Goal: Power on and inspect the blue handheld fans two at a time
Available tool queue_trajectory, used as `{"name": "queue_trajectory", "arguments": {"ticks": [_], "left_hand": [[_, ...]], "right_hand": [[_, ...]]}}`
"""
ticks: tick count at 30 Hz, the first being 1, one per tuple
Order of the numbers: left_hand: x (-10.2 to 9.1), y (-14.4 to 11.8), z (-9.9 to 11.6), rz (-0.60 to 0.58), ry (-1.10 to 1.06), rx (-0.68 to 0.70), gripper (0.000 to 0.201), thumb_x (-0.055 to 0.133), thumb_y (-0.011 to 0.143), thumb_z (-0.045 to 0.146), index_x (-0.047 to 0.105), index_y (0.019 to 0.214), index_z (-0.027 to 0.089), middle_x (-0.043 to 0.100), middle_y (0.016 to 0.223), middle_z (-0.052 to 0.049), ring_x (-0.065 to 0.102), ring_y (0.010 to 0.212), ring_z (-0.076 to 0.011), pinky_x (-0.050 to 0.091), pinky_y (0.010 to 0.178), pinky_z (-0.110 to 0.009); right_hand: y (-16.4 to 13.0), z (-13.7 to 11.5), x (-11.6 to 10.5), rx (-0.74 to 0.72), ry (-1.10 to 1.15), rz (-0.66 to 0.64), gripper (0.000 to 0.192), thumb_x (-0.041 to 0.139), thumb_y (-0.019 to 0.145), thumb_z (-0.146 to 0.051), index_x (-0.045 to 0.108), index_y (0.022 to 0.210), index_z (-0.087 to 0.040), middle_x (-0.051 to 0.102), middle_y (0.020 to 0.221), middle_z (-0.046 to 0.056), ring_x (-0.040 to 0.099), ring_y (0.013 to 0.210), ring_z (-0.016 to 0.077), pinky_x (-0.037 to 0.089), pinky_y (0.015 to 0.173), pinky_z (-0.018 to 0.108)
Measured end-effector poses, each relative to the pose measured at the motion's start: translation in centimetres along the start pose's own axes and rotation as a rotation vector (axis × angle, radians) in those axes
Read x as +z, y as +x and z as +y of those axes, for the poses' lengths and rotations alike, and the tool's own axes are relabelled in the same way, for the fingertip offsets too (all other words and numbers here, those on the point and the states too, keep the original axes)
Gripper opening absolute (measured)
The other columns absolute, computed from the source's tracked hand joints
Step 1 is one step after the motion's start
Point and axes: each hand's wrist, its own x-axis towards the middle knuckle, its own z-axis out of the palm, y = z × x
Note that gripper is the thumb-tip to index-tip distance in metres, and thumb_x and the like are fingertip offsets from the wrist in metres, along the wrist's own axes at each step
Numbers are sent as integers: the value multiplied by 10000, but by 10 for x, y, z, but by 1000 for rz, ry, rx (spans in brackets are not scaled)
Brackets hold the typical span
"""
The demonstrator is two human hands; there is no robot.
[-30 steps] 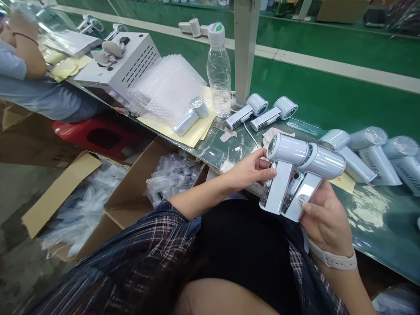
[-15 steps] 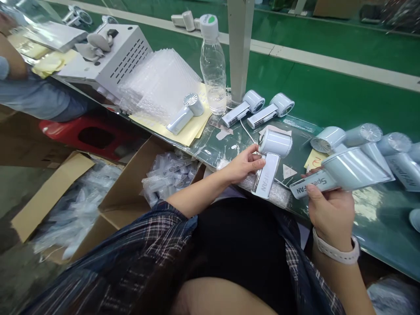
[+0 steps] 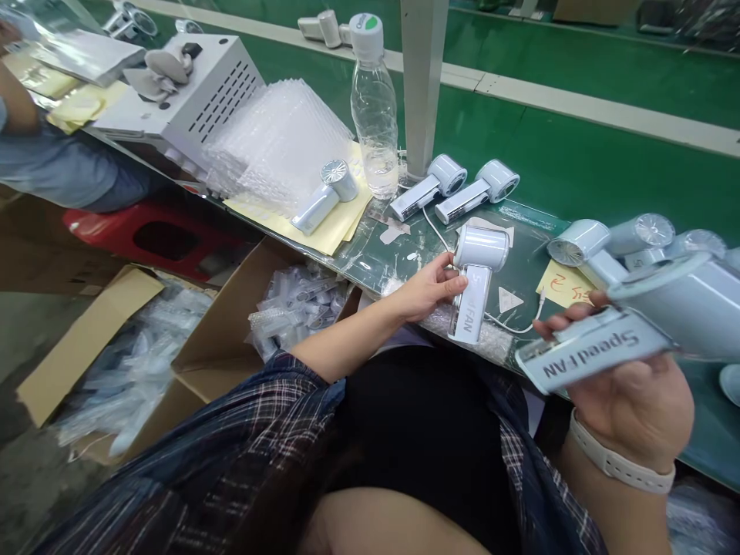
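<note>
The pale blue-white handheld fan (image 3: pixel 636 327), gripped by the right hand (image 3: pixel 630 393), has a smooth, glossy plastic shell. The matching white plastic fan (image 3: pixel 477 281), pinched by the left hand (image 3: pixel 431 287), shines alike. Under it, the green table top (image 3: pixel 572 173) is covered by glossy clear film. Left of that fan lie matt yellow paper sheets (image 3: pixel 329 231), crinkled clear bubble-wrap bags (image 3: pixel 283 146) and a transparent plastic bottle (image 3: pixel 375 108).
</note>
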Motion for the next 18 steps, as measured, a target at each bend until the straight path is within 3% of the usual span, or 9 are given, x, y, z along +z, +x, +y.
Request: {"name": "queue_trajectory", "arguments": {"ticks": [3,7,9,14,18], "left_hand": [[0,0,0,-5,13,-1,836,993,636,667,548,1191,228,744,974,-40,725,796,-186,533,734,-309],[1,1,0,-9,7,0,852,1003,642,642,533,1207,210,750,965,-44,731,792,-184,550,715,-306],[1,1,0,-13,6,4,853,1011,646,620,534,1217,201,763,971,-53,738,800,-181,550,713,-296],[0,2,0,-15,25,4,885,1003,646,645,531,1245,196,796,1022,-88,763,821,-204,581,753,-329],[-1,2,-1,-18,44,4,933,996,638,669,521,1291,203,805,1048,-106,776,852,-231,578,754,-339]], "right_hand": [[11,13,-16,56,-45,37,716,1084,495,-483,780,1108,-272,746,885,16,716,709,220,694,680,405],[27,33,-26,-55,-125,162,756,1061,548,-214,699,1201,-336,802,1044,8,788,906,248,695,782,395],[29,33,-24,-126,-86,143,794,1045,560,-159,679,1234,-365,812,1087,15,793,962,268,697,814,424],[24,20,-19,-123,-42,78,696,1053,622,-278,699,1221,-310,835,978,45,793,843,281,719,759,500],[19,17,-19,-104,-35,16,630,1063,642,-340,742,1179,-270,833,993,53,802,868,272,732,823,527]]}}
